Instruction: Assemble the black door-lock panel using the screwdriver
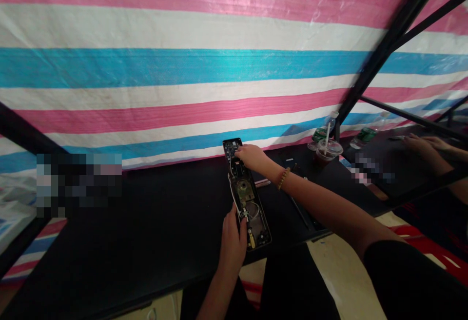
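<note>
Two bare hands work over a long, narrow, opened device point(245, 190), which lies on a black counter point(157, 222) in front of the person, its near end close to the front edge. The right hand point(251, 156) reaches to the far end, its fingers drawn close together at a circuit board point(231, 150); whether they pinch something cannot be told, since the hand hides its own fingertips. The left hand point(234, 232) lies at the near left side, thumb and fingers spread narrowly over the casing's rim; how firmly they hold is unclear. The likeliest trouble is a snag: a white cable point(233, 193) runs along the left rim just above the left hand, and a pull there could strain its joints. Pressing too hard at the board could crack or loosen small parts. With the near end so close to the edge, a push toward the body might tip the device off, particularly if the left hand lets go. Farther back on the right, a clear cup point(327, 152) of dark drink stands beyond the right forearm; a wide sweep of that arm could knock it over and wet the exposed electronics.
</note>
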### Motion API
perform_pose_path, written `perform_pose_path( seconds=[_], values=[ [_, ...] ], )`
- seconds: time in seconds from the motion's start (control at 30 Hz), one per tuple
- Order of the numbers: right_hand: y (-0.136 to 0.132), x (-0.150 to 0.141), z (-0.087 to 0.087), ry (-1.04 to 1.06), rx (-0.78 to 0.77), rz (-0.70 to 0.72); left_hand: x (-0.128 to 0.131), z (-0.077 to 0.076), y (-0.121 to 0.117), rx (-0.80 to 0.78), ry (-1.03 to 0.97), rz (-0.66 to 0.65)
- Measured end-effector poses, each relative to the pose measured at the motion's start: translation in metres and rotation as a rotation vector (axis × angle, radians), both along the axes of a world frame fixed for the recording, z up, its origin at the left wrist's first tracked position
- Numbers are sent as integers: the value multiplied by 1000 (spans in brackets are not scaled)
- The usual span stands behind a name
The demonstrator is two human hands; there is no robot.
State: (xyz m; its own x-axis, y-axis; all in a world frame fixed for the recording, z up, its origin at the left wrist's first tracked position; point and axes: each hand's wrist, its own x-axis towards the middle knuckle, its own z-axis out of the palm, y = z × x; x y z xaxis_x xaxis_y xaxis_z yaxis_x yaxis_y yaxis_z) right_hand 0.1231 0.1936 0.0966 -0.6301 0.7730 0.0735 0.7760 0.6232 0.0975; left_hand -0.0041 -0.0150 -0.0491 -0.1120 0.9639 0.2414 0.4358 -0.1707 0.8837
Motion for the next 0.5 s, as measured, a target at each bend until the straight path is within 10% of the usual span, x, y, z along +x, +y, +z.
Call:
perform_pose_path(
  seconds=[0.23, 0.5],
  values=[
    [-27, -2, 10, 88, 89, -101, 1, 8, 1, -37, -61, 32],
    [-60, -17, -42, 413, -71, -180, 0, 15, -1, -64, -97, 12]
  ],
)
